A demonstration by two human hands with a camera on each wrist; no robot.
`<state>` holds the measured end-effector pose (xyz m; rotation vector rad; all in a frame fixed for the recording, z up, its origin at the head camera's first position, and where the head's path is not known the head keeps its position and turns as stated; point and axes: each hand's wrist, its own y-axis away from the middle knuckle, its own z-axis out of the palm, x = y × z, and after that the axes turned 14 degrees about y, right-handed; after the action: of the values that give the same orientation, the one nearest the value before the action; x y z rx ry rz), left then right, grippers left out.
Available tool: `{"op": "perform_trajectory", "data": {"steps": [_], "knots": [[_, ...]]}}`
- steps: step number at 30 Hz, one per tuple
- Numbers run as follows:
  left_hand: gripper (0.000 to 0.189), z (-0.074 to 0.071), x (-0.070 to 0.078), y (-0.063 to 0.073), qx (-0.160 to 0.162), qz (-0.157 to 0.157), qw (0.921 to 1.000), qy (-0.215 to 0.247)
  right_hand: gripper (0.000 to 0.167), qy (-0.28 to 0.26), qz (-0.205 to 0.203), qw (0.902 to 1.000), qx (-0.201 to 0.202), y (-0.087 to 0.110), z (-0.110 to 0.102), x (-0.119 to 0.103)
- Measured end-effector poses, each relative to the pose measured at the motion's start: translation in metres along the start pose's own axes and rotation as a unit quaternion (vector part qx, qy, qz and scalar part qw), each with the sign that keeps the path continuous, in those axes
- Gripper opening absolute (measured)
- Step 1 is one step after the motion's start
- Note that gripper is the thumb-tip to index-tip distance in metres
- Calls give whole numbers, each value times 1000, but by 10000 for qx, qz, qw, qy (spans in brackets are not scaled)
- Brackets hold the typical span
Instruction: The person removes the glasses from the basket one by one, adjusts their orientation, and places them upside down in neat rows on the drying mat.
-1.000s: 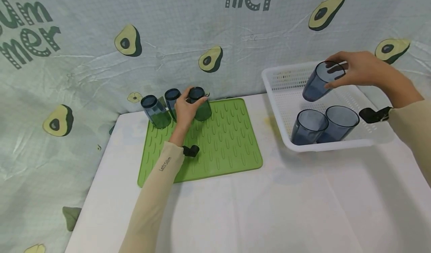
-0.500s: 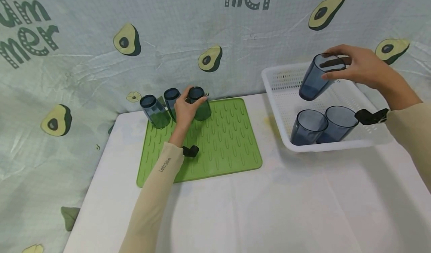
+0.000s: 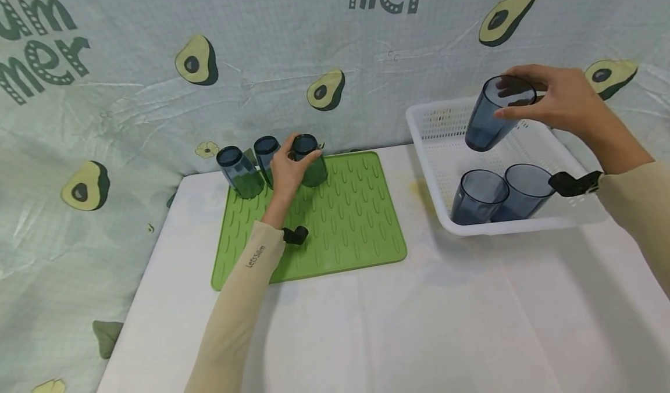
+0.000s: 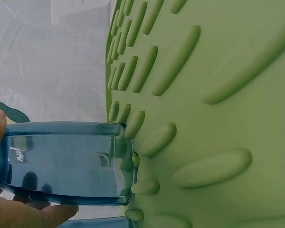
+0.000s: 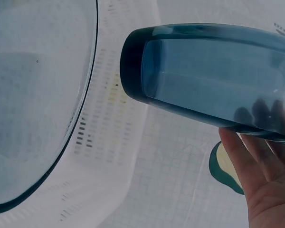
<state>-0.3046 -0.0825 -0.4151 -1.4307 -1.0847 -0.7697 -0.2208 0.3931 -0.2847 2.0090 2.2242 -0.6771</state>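
Observation:
My left hand [image 3: 287,175] grips a blue glass tumbler [image 3: 316,173] near its top, fingers and thumb on either side. This tumbler [image 4: 66,161] stands bottom up, its lower end touching the ridged green mat [image 3: 356,218]. Two similar tumblers, one at the far left [image 3: 241,175] and one partly behind the hand [image 3: 266,154], stand beside it. My right hand [image 3: 567,99] holds another blue tumbler [image 3: 484,125] around its rim end, tilted, base down to the left, raised over the white basket [image 3: 426,184]. Its base [image 5: 135,64] touches nothing in the right wrist view.
Two more tumblers, a left one [image 3: 478,198] and a right one [image 3: 528,189], lean rim up inside the basket near its front wall. A white cloth covers the table [image 3: 419,323]. Behind hangs a sheet [image 3: 262,44] printed with avocados.
My right hand has raised its tumbler higher above the basket, slightly to the left. The left hand has kept its grip in the same place on the mat.

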Motion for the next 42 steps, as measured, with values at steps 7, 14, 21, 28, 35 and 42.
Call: {"op": "perform_trajectory", "data": {"steps": [7,14,21,28,35,42], "knots": [[66,-1,0,-1,-40,-54,10000,44,73,-20,-117,9998,144,2,-2,-7],[68,-4,0,-1,-73,-144,9998,133,75,128,-198,9996,168,2,-2,-16],[71,-5,3,-2,-159,-200,9996,106,75,290,-306,9989,208,2,-2,-21],[72,-5,4,0,-287,-321,9990,75,75,295,-322,9989,175,3,-3,-23],[73,-4,4,-1,-299,-384,9988,-31,74,379,-288,9987,183,3,-5,-23],[72,-6,5,-3,-389,-336,9986,-94,75,338,-268,9990,96,2,-6,-29]]}}
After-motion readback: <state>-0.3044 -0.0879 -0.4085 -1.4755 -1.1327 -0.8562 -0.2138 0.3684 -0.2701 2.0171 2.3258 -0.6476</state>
